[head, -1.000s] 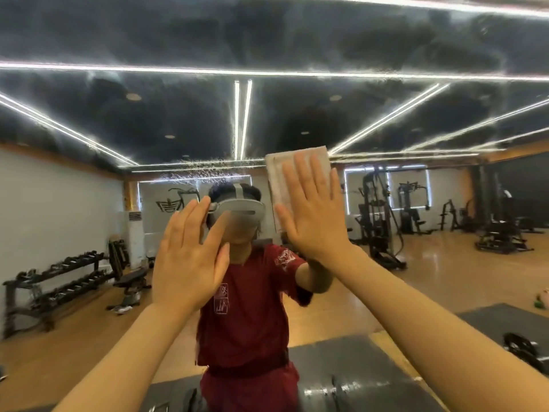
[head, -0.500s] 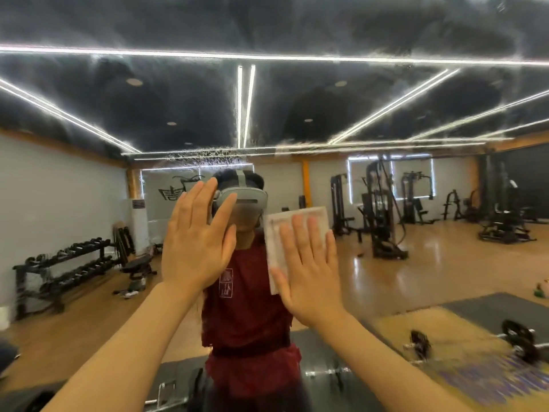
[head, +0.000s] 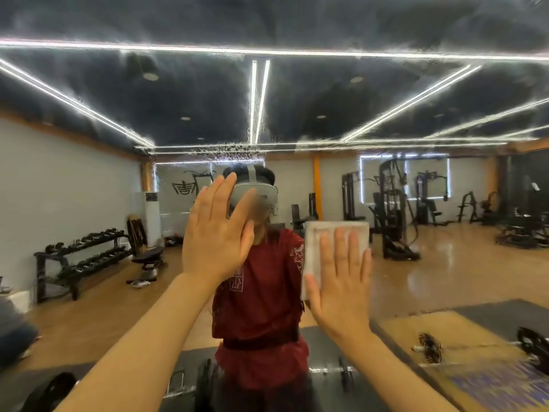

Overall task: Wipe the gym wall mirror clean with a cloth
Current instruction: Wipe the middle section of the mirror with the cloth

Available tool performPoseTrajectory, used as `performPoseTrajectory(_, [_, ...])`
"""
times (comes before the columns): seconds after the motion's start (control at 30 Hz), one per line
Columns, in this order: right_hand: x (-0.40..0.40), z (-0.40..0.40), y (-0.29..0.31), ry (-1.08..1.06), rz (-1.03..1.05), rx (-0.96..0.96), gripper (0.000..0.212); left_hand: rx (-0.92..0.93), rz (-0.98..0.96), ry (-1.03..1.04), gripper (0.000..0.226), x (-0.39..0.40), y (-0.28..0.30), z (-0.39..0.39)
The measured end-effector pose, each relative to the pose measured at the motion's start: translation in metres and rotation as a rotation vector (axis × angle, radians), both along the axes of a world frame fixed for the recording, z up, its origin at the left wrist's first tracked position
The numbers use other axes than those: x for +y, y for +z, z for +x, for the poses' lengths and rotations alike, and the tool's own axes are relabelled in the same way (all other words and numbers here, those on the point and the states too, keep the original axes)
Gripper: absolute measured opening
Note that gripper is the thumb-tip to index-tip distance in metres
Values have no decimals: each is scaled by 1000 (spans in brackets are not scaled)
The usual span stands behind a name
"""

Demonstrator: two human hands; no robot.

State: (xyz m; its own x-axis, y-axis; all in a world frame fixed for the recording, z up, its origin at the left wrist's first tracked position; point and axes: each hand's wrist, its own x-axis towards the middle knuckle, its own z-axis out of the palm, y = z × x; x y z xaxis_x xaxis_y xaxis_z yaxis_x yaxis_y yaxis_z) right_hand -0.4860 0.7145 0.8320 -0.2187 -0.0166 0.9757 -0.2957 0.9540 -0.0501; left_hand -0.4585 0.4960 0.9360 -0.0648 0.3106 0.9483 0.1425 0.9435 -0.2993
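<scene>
The wall mirror fills the whole view, its upper part smeared with a hazy, wet film. A folded white cloth lies flat on the glass at centre right. My right hand presses it against the mirror with straight, spread fingers, covering its lower half. My left hand is flat on the glass to the left, fingers straight and together, holding nothing. Between and behind the hands the mirror shows a person in a dark red shirt with a grey headset.
The mirror reflects a gym: a dumbbell rack at left, a weight bench, cable machines at right, a barbell with plates on floor mats low right. Droplets cling to the glass around the ceiling light reflections.
My right hand has slid the cloth down the glass from about head height to chest height. My left hand stays flat on the mirror at nearly the same spot.
</scene>
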Motion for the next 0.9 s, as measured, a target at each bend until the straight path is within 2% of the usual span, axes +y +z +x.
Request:
performPoseTrajectory(0.07, [-4,0,-8,-8,38,1,73,-18,2,-5,51,-2,1,1])
performPoseTrajectory(0.13, [-4,-1,9,0,49,0,72,-58,-6,-27,52,-4,2,3])
performPoseTrajectory(0.3, [-13,-2,132,36,55,47,68,-83,63,-69,52,-30,-1,17])
performPoseTrajectory(0.4, [-24,-3,174,21,76,71,68,-73,144,-9,52,-57,0,24])
performPoseTrajectory(0.5, [-35,-1,159,8,85,98,67,-66,142,40,50,-71,5,21])
performPoseTrajectory(0.7, [-54,9,52,25,451,124,68,-30,160,46,49,-71,3,13])
performPoseTrajectory(0.77, [-49,4,69,3,456,131,68,-10,145,54,49,-73,3,13])
performPoseTrajectory(0.9, [-62,1,159,23,182,107,70,4,135,67,50,-73,2,11])
